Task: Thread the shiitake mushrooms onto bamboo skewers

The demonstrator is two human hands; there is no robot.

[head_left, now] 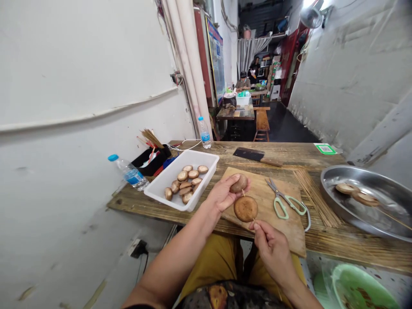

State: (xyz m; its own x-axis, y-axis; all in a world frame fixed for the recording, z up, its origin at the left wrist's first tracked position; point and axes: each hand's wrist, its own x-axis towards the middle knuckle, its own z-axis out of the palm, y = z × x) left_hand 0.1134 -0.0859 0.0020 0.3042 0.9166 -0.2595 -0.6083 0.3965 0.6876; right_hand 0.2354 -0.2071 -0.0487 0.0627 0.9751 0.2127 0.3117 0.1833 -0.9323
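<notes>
My left hand (227, 192) is closed around a brown mushroom (239, 183), its cap turned up. My right hand (272, 245) pinches a thin wooden skewer (254, 220) just below a larger mushroom (246, 209) threaded on it. The skewer's upper end shows above that cap and meets the mushroom in my left hand; whether it has pierced it I cannot tell. Both hands are over a wooden cutting board (264, 189). Scissors with pale green handles (285, 201) lie on the board, to the right of my hands.
Left of the board stands a white plastic tray (154, 192) of several mushrooms. A cleaver (255, 156) lies behind it. To the right are loose skewers (317, 197) and a steel basin (337, 219) with skewered mushrooms. Water bottles (130, 174) and a black box (138, 162) stand left; a green tub (341, 279) sits below.
</notes>
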